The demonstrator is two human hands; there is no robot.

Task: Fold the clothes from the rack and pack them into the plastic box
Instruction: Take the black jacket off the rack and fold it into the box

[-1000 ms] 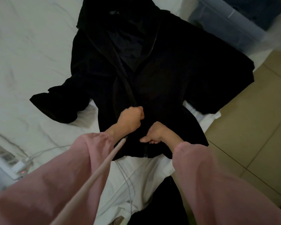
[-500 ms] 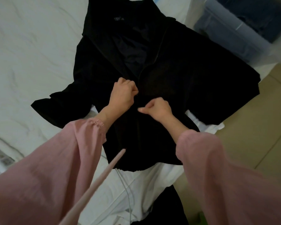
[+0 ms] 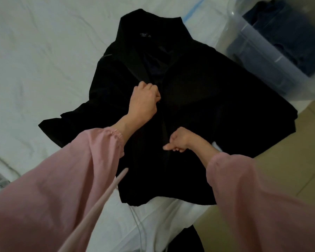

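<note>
You are leaning over a black jacket [image 3: 198,106] that is lying spread out, front up, on the white bed [image 3: 44,60] in the middle of the frame. Your left hand [image 3: 144,101] is gripping the jacket's front edge near the centre, fingers curled tight round the cloth. Your right hand [image 3: 179,140] is pinching the front edge lower down, thumb pointing left. The plastic box [image 3: 258,51] is sitting at the upper right of the frame, near the jacket's sleeve, holding dark blue clothes [image 3: 289,33].

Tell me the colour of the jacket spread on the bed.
Black fabric jacket, plain; head view shows it.
</note>
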